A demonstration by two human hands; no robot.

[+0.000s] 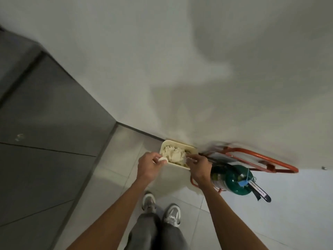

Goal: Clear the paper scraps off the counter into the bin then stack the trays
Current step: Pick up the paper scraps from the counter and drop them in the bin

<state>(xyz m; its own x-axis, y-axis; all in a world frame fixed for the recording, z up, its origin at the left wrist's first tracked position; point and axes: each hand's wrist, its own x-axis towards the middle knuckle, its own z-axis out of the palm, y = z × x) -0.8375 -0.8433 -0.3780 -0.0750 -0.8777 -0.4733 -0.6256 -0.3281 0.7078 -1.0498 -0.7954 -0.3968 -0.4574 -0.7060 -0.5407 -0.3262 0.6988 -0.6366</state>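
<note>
I had both hands down over the cream rectangular bin (163, 144), which stood on the floor against the wall and was already heaped with paper scraps (173, 154) close to its rim. My left hand (146, 164) was curled round a crumpled white wad (163, 159) just over the bin's left edge, and my right hand (199, 167) pinched a thinner scrap (189, 159) at the right edge. My worry was the fill level: with the heap that high, I judged that a piece released at the rim could slide off the pile onto the pale floor tiles (115, 159), or wedge between bin and wall. The right hand was also working just beside a green gas cylinder (232, 179) with an orange trolley frame (252, 156) behind it, and a careless swing of that arm might have knocked it or snagged the blue tag (243, 182) at its neck. The bin sat near a corner where the white wall (180, 69) met a dark grey panelled surface (45, 123) on the left; I could not tell whether that was wall or cabinet. My pale trainers (173, 215) stood just short of the bin. The tabletop and the trays were out of view.
</note>
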